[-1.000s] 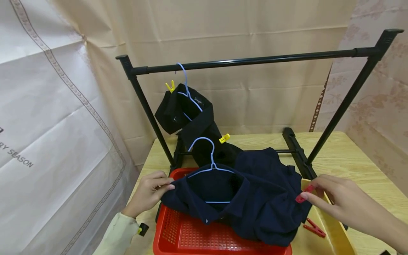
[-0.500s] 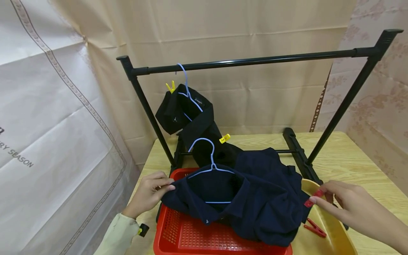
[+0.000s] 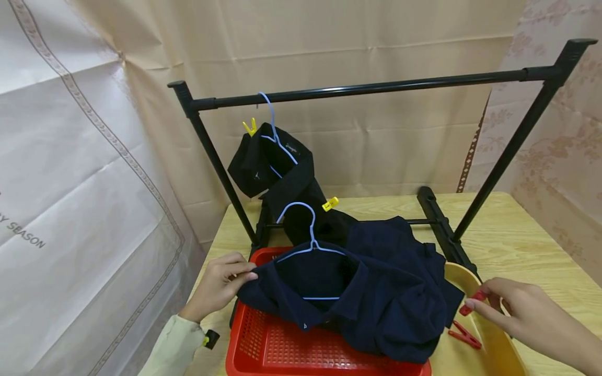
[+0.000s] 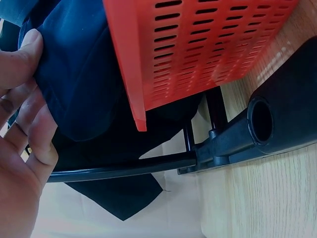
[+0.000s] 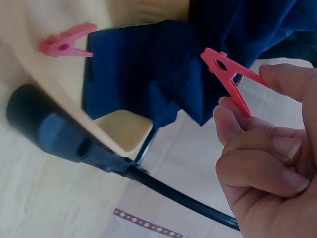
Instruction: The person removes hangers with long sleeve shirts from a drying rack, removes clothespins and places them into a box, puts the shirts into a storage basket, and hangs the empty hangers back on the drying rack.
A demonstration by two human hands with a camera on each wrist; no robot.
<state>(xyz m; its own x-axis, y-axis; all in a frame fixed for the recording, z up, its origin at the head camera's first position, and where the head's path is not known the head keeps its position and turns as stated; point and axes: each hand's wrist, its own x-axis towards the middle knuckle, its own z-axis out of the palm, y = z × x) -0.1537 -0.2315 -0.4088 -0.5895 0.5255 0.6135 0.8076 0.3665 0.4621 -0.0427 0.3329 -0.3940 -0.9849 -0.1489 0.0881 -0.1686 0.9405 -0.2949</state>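
Wooden table (image 3: 531, 235): left hand (image 3: 217, 286) pinches shirt (image 3: 395, 300), right hand (image 3: 524, 309) clothespin (image 5: 228, 79).

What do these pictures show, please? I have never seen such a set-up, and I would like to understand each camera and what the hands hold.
There is no machine here: one person works with two bare hands. The wide picture comes from a camera on the head, looking forward and down. The other two come from cameras on the wrists, each showing its own hand's work.

The left hand pinches the edge of a blue shirt, which has a hanger in its neck. The right hand pinches a red peg; another peg lies in a yellow tub. On the table stand this tub, a red basket, partly under the blue shirt, and a rack. A black shirt hangs from the rack.
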